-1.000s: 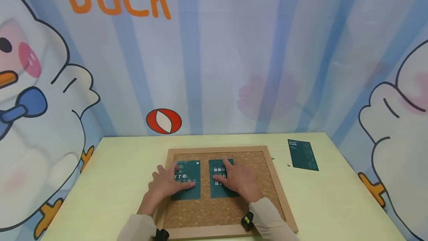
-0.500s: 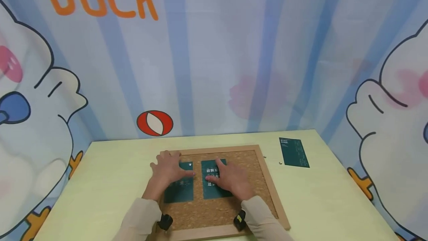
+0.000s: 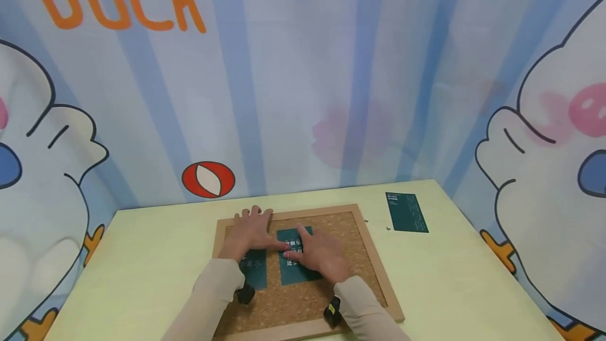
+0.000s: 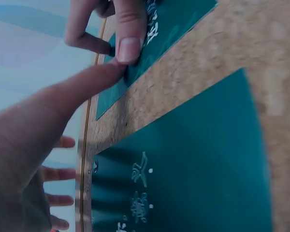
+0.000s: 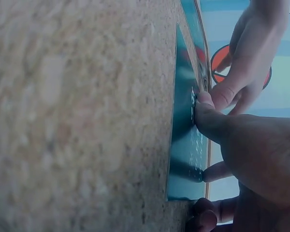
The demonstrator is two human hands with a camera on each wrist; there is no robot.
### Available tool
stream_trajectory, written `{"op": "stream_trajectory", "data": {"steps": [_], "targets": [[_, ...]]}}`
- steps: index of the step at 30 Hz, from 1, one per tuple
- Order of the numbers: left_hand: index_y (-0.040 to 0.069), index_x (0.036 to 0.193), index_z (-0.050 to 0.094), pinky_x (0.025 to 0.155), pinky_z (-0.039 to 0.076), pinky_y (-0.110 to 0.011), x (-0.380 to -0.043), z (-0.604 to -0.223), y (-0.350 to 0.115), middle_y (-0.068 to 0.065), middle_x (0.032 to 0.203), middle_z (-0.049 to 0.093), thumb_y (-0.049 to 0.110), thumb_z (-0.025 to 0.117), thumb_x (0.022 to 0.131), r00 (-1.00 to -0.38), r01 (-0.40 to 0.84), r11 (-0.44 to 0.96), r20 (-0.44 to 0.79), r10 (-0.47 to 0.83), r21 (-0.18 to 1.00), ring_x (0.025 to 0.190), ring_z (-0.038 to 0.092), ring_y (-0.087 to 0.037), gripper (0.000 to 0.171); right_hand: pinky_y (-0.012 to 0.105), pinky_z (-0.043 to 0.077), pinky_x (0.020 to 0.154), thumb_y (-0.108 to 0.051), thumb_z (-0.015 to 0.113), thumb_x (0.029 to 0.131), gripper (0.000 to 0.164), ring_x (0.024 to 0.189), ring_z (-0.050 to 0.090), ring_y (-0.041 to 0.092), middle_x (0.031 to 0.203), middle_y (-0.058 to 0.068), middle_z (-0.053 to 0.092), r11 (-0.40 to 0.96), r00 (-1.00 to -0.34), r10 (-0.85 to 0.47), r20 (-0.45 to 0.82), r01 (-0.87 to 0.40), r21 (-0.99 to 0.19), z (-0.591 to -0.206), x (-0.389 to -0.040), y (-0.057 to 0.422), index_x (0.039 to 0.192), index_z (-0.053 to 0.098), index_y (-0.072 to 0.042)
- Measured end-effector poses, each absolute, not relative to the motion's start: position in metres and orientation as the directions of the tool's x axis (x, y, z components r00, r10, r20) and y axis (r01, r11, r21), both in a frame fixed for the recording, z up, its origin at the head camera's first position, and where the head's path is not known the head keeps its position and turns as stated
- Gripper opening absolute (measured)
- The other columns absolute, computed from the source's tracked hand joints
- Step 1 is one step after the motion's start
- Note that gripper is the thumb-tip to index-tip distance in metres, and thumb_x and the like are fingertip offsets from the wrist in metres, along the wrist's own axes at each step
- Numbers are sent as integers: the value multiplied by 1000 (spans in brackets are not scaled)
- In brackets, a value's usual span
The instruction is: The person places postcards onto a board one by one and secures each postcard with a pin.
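On a wood-framed cork board [image 3: 298, 307] lie two dark green cards with white lettering. My right hand [image 3: 324, 254] rests on the right card [image 3: 299, 276], thumb and index finger spread over its print. Spread fingers of my left hand [image 3: 253, 233] reach over the top left of the board, above the left card [image 3: 258, 273] and partly hiding it. The left thumb [image 4: 89, 87] stretches across to the right card and meets the tip of the right thumb [image 4: 129, 48]. A small round pin [image 4: 95, 166] sits at the left card's top corner.
A third green card [image 3: 407, 212] lies on the pale yellow table [image 3: 450, 288], right of the board. Two small metallic pins, one of them a nearer pin [image 3: 389, 228], lie between that card and the board's frame. A striped cartoon backdrop [image 3: 284, 93] stands behind.
My left hand has moved right and up off the left card, its thumb now reaching the right card. The right hand stays on the right card. The head view has shifted.
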State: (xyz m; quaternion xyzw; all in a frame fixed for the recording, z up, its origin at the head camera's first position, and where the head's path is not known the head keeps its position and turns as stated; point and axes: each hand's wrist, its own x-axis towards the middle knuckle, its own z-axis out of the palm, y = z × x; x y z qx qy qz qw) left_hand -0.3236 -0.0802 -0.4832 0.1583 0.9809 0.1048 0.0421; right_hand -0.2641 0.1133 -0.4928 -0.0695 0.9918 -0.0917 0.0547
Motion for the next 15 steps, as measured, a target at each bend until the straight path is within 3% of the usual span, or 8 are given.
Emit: {"op": "stream_trajectory", "data": {"steps": [7, 15], "targets": [[9, 157, 43, 113, 25, -70, -332, -477, -82, -25, 146, 45, 75, 80, 70, -936, 274, 936, -159, 312, 222, 132, 43, -48, 115, 50, 56, 68, -75, 58, 92, 84, 91, 68, 34, 128, 19, 64, 975, -985, -149, -84, -132, -176, -491, -264, 109, 159, 42, -27], [10, 157, 42, 114, 24, -71, -337, -480, -79, -25, 151, 43, 73, 81, 72, -930, 262, 937, -198, 309, 233, 137, 40, -49, 112, 53, 57, 77, -70, 62, 93, 85, 105, 67, 37, 133, 21, 63, 963, -985, -157, -71, -137, -232, -492, -262, 111, 159, 43, -21]]}}
